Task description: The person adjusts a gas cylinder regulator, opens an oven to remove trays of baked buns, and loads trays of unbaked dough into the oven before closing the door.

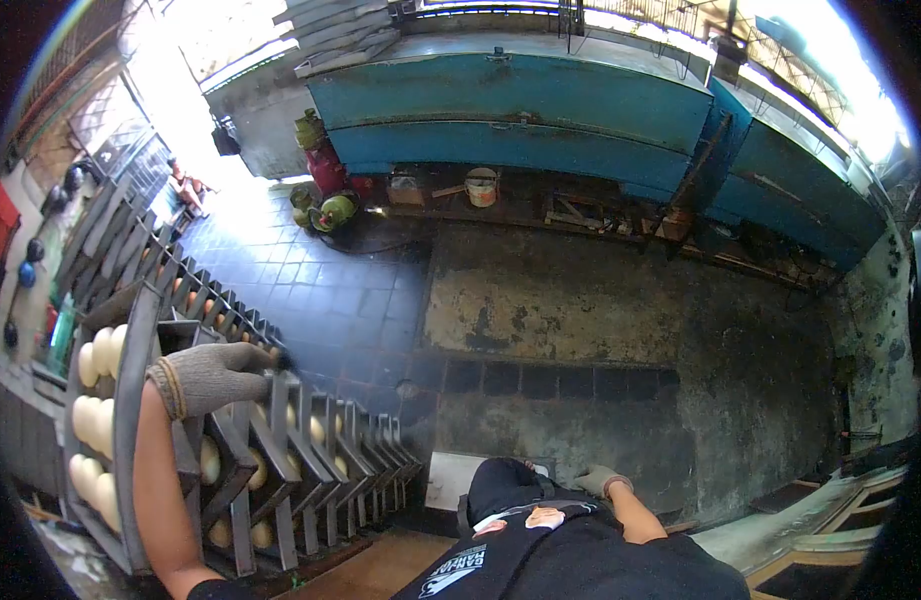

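Left forearm point(165, 480) reaching out bare; gloved left hand point(218, 378) bending inward at the wrist, fingers curling slightly. Right forearm point(637, 514) hanging low beside the torso, gloved right hand point(599, 480) angling inward, grip unclear.

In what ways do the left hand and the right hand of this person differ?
The left hand reaches out at the stacked trays; the right hand is low beside the black shirt, away from the trays. The left hand looks larger in the picture, the right hand smaller. Both hands wear greyish gloves, and both forearms are bare.
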A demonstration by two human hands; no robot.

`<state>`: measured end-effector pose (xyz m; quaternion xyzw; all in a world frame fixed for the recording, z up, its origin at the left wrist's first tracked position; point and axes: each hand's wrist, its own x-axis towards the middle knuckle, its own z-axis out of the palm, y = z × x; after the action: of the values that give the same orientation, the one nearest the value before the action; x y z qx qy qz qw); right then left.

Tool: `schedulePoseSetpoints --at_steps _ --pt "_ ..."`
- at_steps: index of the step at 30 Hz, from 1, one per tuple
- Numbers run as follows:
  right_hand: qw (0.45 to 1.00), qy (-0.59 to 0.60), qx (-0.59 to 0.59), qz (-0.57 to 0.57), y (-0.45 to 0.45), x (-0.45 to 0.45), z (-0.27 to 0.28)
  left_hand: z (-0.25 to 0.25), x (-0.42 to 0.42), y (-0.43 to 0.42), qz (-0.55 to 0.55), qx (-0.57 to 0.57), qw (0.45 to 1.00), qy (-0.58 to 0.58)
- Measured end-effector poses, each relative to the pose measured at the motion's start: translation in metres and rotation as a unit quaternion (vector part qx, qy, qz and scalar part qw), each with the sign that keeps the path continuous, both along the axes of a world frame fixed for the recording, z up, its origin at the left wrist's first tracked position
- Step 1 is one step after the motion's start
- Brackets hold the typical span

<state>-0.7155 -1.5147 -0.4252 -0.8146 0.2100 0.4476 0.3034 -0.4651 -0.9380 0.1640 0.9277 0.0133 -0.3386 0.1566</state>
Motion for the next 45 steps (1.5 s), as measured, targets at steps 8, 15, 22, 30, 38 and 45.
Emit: schedulePoseSetpoints --at_steps 8,15,22,30,38,45 --pt "1.0 -0.021 -0.013 0.009 0.001 -0.001 0.002 -0.01 0.009 0.017 -0.049 0.05 0.997 -0.021" --pt "0.999 -0.033 -0.014 0.003 -0.001 -0.001 -0.005 -0.008 0.007 0.016 -0.06 0.061 0.996 -0.025" --pt "1.0 -0.025 -0.002 0.018 0.0 0.002 0.001 -0.009 0.008 0.016 -0.053 0.05 0.997 -0.02" --pt "0.999 -0.015 -0.029 0.03 -0.003 0.002 -0.016 0.002 0.001 -0.001 0.003 0.007 1.0 0.01" --pt "1.0 0.002 -0.022 0.019 0.004 0.005 0.006 -0.01 0.008 0.014 -0.027 0.027 0.999 -0.004" --pt "1.0 0.016 -0.011 0.011 0.007 0.007 0.021 -0.008 0.009 0.014 -0.053 0.044 0.998 -0.012"
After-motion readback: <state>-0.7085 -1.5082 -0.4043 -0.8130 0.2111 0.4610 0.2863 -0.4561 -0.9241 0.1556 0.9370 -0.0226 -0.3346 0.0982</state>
